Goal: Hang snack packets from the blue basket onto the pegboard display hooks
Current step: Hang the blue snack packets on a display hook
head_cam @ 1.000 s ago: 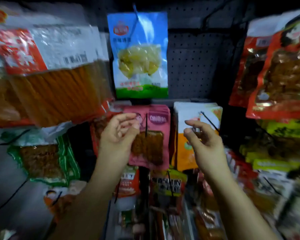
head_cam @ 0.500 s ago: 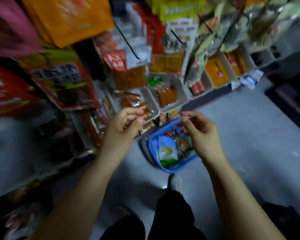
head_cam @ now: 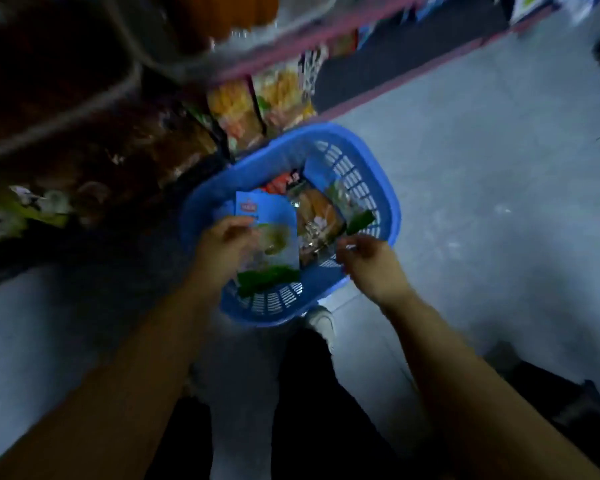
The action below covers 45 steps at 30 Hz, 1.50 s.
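Note:
The blue basket [head_cam: 388, 216] stands on the floor in front of my feet with several snack packets in it. A blue, white and green packet [head_cam: 274, 237] lies at its left side, an orange-brown packet [head_cam: 317, 216] in the middle, and a red one [head_cam: 279, 183] behind them. My left hand [head_cam: 222, 245] is inside the basket, its thumb and curled fingers on the left edge of the blue packet. My right hand [head_cam: 368, 259] hovers over the basket's near right rim. Its fingers are loosely curled beside the orange-brown packet's corner and hold nothing that I can make out. The pegboard is out of view.
Low shelves with snack bags [head_cam: 243, 109] run along the left and top, close behind the basket. Grey floor [head_cam: 482, 174] lies to the right. My white shoe [head_cam: 321, 322] and dark trouser legs are just below the basket. The picture is blurred.
My view has swung from the pegboard down to the floor. Both hands dropped from the hooks into the basket, and my left hand now lies on the blue packet.

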Each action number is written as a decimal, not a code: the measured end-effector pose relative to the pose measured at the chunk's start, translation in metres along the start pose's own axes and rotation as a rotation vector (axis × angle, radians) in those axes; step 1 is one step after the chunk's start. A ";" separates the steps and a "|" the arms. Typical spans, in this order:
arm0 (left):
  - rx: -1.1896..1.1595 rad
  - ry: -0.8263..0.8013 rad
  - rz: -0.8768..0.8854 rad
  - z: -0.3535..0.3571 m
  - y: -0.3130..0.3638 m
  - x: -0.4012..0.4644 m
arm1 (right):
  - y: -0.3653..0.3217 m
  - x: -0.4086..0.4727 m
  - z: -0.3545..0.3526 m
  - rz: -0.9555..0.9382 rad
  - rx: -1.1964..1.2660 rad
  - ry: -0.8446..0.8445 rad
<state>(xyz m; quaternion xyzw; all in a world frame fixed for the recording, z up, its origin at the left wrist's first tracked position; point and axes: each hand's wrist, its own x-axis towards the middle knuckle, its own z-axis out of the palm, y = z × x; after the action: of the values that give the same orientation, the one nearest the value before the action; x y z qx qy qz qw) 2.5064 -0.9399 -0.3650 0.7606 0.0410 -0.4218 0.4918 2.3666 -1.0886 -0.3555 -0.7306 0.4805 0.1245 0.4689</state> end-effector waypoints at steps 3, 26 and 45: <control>0.050 0.032 -0.110 0.022 -0.064 0.080 | 0.032 0.080 0.047 0.012 -0.015 -0.094; -0.196 -0.041 -0.345 0.035 -0.150 0.184 | 0.098 0.200 0.090 0.019 0.378 -0.212; -0.467 0.369 0.239 -0.036 -0.030 0.044 | -0.061 0.086 0.008 -0.208 0.548 -0.150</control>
<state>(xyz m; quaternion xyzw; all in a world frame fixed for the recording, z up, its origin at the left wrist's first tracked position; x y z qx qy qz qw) 2.5417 -0.9122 -0.4107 0.6902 0.1354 -0.1951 0.6835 2.4621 -1.1261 -0.3795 -0.6110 0.3828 -0.0046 0.6929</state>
